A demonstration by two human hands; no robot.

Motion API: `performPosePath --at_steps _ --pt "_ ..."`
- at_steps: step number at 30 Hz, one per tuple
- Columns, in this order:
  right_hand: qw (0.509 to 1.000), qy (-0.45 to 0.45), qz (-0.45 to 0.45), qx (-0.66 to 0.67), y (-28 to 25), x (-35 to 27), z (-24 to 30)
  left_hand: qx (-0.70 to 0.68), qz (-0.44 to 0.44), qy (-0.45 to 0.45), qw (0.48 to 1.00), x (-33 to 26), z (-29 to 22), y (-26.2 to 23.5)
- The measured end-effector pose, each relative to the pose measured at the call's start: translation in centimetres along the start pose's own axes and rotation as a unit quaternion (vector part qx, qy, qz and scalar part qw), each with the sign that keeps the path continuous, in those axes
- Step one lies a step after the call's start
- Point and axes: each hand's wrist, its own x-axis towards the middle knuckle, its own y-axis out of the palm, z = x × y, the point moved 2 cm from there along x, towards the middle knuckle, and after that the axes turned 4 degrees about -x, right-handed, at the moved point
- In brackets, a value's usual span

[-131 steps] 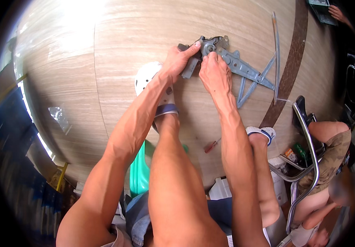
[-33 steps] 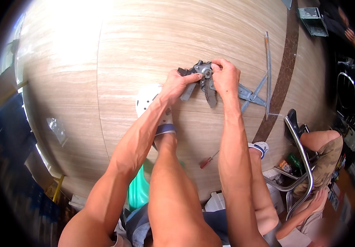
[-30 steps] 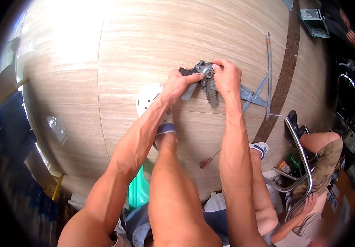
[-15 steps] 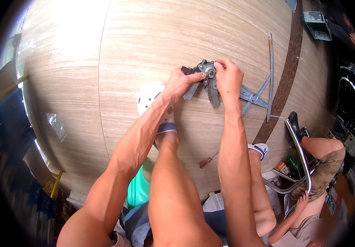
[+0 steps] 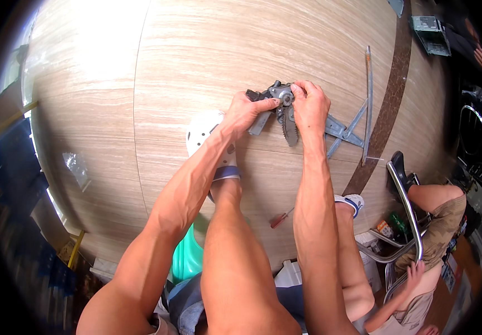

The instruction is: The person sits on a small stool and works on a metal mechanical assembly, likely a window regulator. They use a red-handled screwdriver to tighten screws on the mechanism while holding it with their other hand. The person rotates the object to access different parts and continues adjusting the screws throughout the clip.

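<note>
A grey metal car window regulator [image 5: 290, 129], with a toothed gear plate and a dark motor end, lies over the tiled floor in front of me. My left hand [image 5: 244, 113] is closed round its motor end, thumb pressed on the round gear housing [image 5: 286, 98]. On the other side of that housing, my right hand [image 5: 311, 109] pinches with thumb and forefinger; whatever small piece may be between them is hidden. Crossed grey arms [image 5: 346, 132] reach out to the right behind my right wrist, toward a long thin metal rail [image 5: 369, 95].
A red-handled screwdriver [image 5: 279, 220] lies on the floor between my legs. My white clog [image 5: 199, 131] is close to my left forearm. A green plastic stool [image 5: 187, 258] shows below me. At the right, another person sits on a metal-framed chair [image 5: 414, 223]. A metal box [image 5: 431, 34] stands far right.
My right forearm has shifted slightly left, while both hands keep their place on the regulator. The seated person's hand has lifted a little at the chair frame.
</note>
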Motion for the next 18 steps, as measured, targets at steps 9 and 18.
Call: performPosePath --at_steps 9,18 --pt "0.998 -0.035 0.043 -0.036 -0.43 0.61 0.18 0.013 -0.003 -0.006 1.000 0.22 0.24 -0.25" --pt "0.995 -0.063 0.052 -0.056 -0.89 0.76 0.38 0.007 -0.007 -0.003 1.000 0.29 0.29 -0.15"
